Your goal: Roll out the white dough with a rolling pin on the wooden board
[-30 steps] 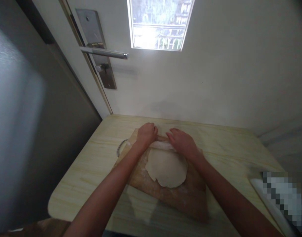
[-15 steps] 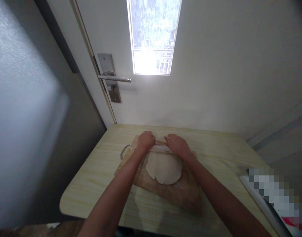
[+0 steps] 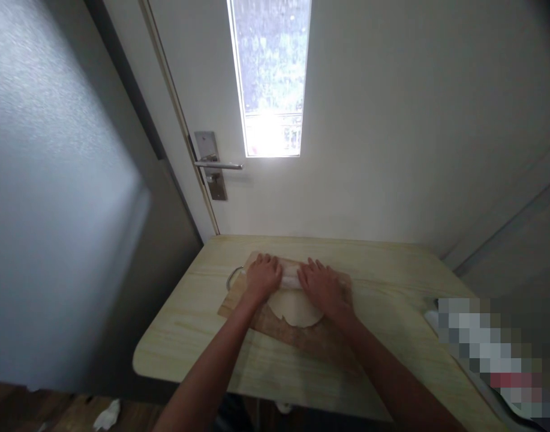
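A floury rolling pin (image 3: 291, 282) lies crosswise over the far part of a flat sheet of pale dough (image 3: 296, 308). My left hand (image 3: 263, 278) is on the pin's left end, its fingers bent over it. On the right end rests my right hand (image 3: 320, 287), closed over the pin with its fingertips pointing away from me. Both palms cover the pin's ends, so only its middle shows. The dough has a small notch in its near edge. Beneath it is a wooden cutting board (image 3: 279, 330) with a metal handle (image 3: 233, 277) at its left.
The board lies on a light wood-grain table (image 3: 180, 312) with rounded corners. Behind stands a white door (image 3: 369, 150) with a lever handle (image 3: 221, 165) and a bright window. A partly blurred flat item (image 3: 486, 354) sits at the table's right. White scraps (image 3: 107, 415) lie on the floor.
My fingers have gone from tightly curled to straighter over the rolling pin. The pin now sits farther onto the dough, nearer to me. The camera view has also shifted.
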The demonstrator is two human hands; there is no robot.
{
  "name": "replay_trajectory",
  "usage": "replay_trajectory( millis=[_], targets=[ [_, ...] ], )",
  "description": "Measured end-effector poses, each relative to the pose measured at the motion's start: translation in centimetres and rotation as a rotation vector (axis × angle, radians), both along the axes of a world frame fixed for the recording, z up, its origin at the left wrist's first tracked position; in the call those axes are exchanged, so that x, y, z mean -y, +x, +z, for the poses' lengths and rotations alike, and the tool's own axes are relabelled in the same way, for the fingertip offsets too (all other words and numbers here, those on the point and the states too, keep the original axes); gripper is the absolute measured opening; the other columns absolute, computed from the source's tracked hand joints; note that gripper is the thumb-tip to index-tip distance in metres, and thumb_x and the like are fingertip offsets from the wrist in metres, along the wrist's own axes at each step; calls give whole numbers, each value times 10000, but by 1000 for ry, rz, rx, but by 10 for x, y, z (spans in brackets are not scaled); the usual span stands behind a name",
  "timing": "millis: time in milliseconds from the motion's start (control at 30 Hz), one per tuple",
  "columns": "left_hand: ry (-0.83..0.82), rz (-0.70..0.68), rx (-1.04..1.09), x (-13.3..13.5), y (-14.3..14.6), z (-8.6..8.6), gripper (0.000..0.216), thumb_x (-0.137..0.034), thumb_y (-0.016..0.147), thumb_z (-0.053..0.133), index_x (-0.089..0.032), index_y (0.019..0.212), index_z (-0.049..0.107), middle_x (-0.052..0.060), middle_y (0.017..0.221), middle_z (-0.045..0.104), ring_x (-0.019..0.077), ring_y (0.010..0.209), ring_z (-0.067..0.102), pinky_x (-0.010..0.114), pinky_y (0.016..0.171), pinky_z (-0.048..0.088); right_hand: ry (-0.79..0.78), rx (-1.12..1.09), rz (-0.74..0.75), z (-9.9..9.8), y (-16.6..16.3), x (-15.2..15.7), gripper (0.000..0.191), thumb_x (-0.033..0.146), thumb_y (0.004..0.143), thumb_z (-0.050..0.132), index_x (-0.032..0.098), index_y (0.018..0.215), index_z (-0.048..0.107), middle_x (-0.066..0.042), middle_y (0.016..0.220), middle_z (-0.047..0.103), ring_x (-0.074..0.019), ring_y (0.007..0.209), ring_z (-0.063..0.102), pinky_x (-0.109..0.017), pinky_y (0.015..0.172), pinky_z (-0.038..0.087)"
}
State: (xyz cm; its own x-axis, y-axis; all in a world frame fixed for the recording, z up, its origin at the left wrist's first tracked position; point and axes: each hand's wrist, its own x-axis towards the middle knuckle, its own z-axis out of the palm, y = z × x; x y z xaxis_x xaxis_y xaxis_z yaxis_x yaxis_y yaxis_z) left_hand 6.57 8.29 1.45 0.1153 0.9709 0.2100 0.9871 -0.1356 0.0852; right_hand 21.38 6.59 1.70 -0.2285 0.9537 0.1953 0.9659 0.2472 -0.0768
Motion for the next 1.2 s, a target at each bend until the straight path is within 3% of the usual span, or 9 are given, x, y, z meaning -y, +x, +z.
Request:
replay_trajectory(
  millis=[133, 300, 433, 567, 667, 833, 1000, 1200],
  targets=[
    [43, -30, 16, 30, -1, -1, 339, -300, 847, 271, -196, 1083, 492, 56, 1120, 534, 186, 1081, 419, 366, 910, 291, 72, -15, 33, 2, -1, 25, 378, 303, 863, 240, 173, 1058, 537, -104, 1179, 495, -214, 1113, 390, -424, 921, 216],
    [133, -12, 77, 75, -3, -7, 326, -266, 844, 281, -217, 1060, 520, 40, 1137, 536, 179, 1090, 423, 415, 968, 223, 161, -63, 39, -3, -1, 63, 365, 304, 860, 248, 243, 1139, 475, -60, 1206, 477, -209, 1112, 393, -471, 950, 144],
    [217, 34, 16, 107, 2, -27, 369, -274, 831, 289, -179, 1138, 470, 78, 1191, 489, 224, 1131, 387, 460, 946, 264, 149, -81, 48, -22, 2, 87, 384, 342, 834, 298, 259, 1179, 444, -46, 1227, 453, -240, 1117, 391, -518, 955, 95],
    [322, 97, -60, 120, 12, -46, 457, -357, 770, 399, -122, 1158, 454, 162, 1213, 444, 315, 1156, 334, 470, 897, 324, 162, -87, 142, -35, 8, 94, 432, 424, 825, 293, 261, 1206, 415, -36, 1252, 415, -263, 1117, 391, -549, 950, 72],
    [304, 108, -74, 117, 18, -44, 503, -393, 760, 409, -131, 1190, 416, 185, 1240, 403, 335, 1171, 301, 482, 891, 320, 119, -103, 137, -32, 10, 91, 406, 397, 835, 287, 270, 1194, 426, -9, 1270, 384, -241, 1140, 368, -527, 965, 65],
    [210, 114, -70, 97, 23, -25, 496, -420, 781, 365, -152, 1196, 411, 181, 1256, 384, 330, 1169, 308, 498, 924, 258, 45, -117, 129, -15, 8, 74, 381, 320, 860, 244, 291, 1210, 392, 20, 1294, 354, -191, 1186, 299, -491, 975, 67],
    [115, 90, -40, 70, 24, -12, 435, -389, 807, 326, -191, 1180, 429, 110, 1261, 403, 277, 1178, 309, 464, 963, 206, 15, -102, 158, -8, 4, 43, 392, 307, 864, 240, 258, 1236, 353, -10, 1309, 343, -195, 1191, 282, -500, 962, 83],
    [109, 82, -41, 33, 21, -9, 400, -378, 844, 242, -196, 1101, 488, 79, 1193, 478, 254, 1138, 360, 485, 979, 114, 43, -62, 138, -4, -7, 6, 405, 299, 864, 218, 229, 1236, 362, -49, 1319, 329, -207, 1210, 239, -456, 959, 125]
  ],
)
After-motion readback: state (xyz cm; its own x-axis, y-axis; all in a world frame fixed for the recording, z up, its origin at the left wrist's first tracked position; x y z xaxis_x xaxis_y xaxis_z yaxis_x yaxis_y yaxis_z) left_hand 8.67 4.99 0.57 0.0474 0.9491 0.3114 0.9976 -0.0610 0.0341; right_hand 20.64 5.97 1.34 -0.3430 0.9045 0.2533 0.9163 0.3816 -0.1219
